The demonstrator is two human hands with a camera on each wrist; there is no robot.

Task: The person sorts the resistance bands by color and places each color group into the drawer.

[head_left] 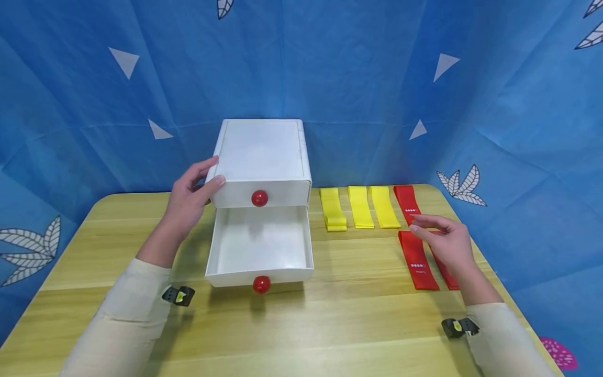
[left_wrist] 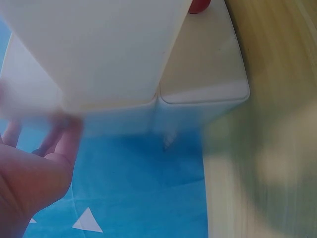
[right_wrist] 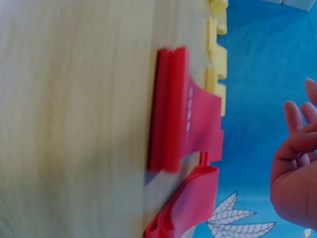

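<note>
Sleeves point(head_left: 124, 324), left hand point(head_left: 186, 199) spread against cabinet point(head_left: 264, 149), right hand point(head_left: 449, 244) loose, visibly clear of red bands point(right_wrist: 204, 121) only in its wrist view

"Where could a hand pass?"
"Down into the lower drawer point(head_left: 264, 241), or across the table point(head_left: 358, 293) between it and the red bands point(head_left: 415, 251)."
"What stood in the way?"
"The cabinet point(head_left: 261, 152) covered its rear, the left hand point(head_left: 188, 196) occupied the cabinet's left edge (the right hand point(head_left: 449, 243) hung near the red bands), and yellow bands point(head_left: 360, 207) lay farther back."

Left grip point(left_wrist: 37, 176) at 8 o'clock touches white drawer unit point(left_wrist: 114, 49); red knob point(left_wrist: 199, 5), 1 o'clock; desk point(left_wrist: 280, 119), 3 o'clock.
</note>
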